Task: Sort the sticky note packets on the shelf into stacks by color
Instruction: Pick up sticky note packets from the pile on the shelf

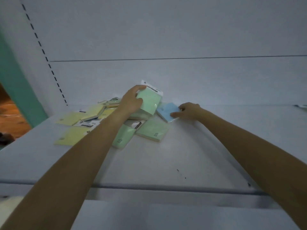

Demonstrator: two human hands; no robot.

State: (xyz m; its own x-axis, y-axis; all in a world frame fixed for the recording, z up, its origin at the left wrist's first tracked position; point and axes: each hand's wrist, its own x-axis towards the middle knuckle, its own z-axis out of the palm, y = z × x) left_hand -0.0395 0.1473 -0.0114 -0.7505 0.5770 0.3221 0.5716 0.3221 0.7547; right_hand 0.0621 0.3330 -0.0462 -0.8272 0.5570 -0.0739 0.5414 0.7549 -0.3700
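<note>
Sticky note packets lie jumbled on the white shelf (pixel 166 160). My left hand (pixel 131 101) grips a green packet (pixel 150 100), tilted up above the pile, with more green beneath it. My right hand (pixel 187 111) pinches the right edge of a blue packet (pixel 167 112) lying just right of the green one. Two more green packets (pixel 153 130) (pixel 122 136) rest flat in front, the second partly under my left forearm. Several yellow packets (pixel 70 136) (pixel 93 111) spread out to the left.
The shelf's white back panel (pixel 182 77) rises right behind the pile. A slotted upright (pixel 49 63) and a teal post (pixel 20 90) stand at the left. The shelf's front lip (pixel 149 188) runs across below my arms. A small object (pixel 300 107) sits at the far right edge.
</note>
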